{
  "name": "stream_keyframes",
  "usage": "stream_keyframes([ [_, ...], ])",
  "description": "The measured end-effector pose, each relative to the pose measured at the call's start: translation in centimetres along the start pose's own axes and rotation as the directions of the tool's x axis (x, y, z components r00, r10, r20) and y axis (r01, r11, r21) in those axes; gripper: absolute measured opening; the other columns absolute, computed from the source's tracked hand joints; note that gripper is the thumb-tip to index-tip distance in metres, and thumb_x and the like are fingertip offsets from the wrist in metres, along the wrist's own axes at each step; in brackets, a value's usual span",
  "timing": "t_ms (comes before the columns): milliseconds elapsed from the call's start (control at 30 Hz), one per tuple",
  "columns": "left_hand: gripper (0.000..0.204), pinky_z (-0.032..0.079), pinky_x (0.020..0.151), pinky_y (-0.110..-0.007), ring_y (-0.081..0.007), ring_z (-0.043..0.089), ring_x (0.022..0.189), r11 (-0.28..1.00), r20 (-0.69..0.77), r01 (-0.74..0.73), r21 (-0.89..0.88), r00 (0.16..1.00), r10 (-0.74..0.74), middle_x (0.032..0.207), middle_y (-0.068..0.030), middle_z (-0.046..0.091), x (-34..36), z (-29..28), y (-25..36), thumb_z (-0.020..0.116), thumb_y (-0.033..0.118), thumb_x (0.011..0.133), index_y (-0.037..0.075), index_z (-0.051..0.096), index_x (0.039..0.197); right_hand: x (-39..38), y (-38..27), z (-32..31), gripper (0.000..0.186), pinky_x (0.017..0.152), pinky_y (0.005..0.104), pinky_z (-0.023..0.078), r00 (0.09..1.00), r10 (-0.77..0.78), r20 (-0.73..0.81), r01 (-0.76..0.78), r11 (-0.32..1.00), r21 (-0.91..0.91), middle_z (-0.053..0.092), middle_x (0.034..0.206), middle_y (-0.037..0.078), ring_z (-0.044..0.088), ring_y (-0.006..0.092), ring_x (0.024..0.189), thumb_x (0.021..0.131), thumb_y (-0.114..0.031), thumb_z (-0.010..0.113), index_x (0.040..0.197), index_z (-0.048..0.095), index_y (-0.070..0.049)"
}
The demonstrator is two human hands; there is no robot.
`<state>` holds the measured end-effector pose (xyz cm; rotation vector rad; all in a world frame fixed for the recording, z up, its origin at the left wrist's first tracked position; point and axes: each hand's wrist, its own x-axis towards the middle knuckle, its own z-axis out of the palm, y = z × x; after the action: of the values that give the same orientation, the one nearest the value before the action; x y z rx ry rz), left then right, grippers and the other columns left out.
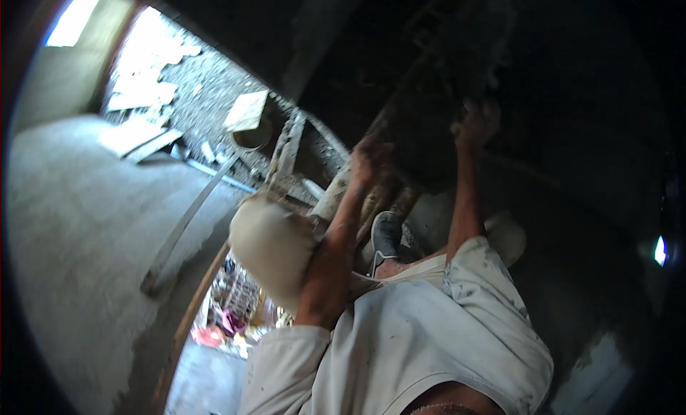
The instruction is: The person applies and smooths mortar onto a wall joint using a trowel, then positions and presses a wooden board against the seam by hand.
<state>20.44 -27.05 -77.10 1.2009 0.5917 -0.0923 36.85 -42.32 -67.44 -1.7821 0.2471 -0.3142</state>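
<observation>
A stained white shirt (429,329) filled the foreground as both arms reached up; left hand (369,160) and right hand (477,122) gripped a dark slab (429,129) at twelve o'clock, fingers closed on its edges.

Daylight is blown out at the upper left — the right half is lost in shadow, blurred, edges bent.

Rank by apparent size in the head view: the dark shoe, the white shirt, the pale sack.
1. White shirt, though nearest the camera, so its true size is unsure.
2. Pale sack.
3. Dark shoe.
</observation>
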Motion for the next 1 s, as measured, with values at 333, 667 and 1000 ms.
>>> stream_keyframes([
  [333, 0.058, 0.043, 0.056, -0.022, -0.0053, 0.053, 0.065, 0.960, 0.135, 0.159, -0.229, 0.982, -0.130, 0.089, -0.0016, 0.063, -0.4, 1.2, 0.9, 0.066, 0.012, 0.089, 0.001, 0.043, 0.141, -6.8, -0.1, -3.5, 0.012, 0.062, 0.0300, 0.047, 0.994, -0.027, 0.104, 0.044, 0.986, -0.163, 0.055, 0.071, 0.007, 0.056, 0.0165, 0.064, 0.079, -0.003, 0.066, 0.083, 0.055, -0.005],
  [667, 0.067, 0.049, 0.080, -0.033, -0.0166, 0.061, 0.092, 0.963, 0.160, 0.202, -0.177, 0.972, -0.174, 0.109, -0.0089, 0.064, -0.8, 1.9, 3.7, 0.070, 0.024, 0.088, 0.000, 0.040, 0.143, -1.6, -8.0, -10.1, 0.016, 0.056, 0.0284, 0.048, 0.934, -0.196, 0.300, 0.186, 0.981, 0.062, 0.060, 0.077, 0.005, 0.058, 0.0116, 0.064, 0.076, 0.000, 0.068, 0.087, 0.057, -0.004],
  [1000, 0.055, 0.044, 0.056, -0.022, -0.0050, 0.052, 0.063, 0.983, 0.067, 0.104, -0.153, 0.993, -0.095, 0.076, 0.0024, 0.061, -0.9, 1.2, 1.4, 0.071, 0.016, 0.087, 0.005, 0.051, 0.137, 1.0, -6.9, -0.1, 0.018, 0.052, 0.0285, 0.046, 0.988, -0.148, 0.032, 0.144, 0.984, 0.110, 0.055, 0.072, 0.002, 0.054, 0.0109, 0.059, 0.077, -0.008, 0.071, 0.083, 0.055, -0.005],
])
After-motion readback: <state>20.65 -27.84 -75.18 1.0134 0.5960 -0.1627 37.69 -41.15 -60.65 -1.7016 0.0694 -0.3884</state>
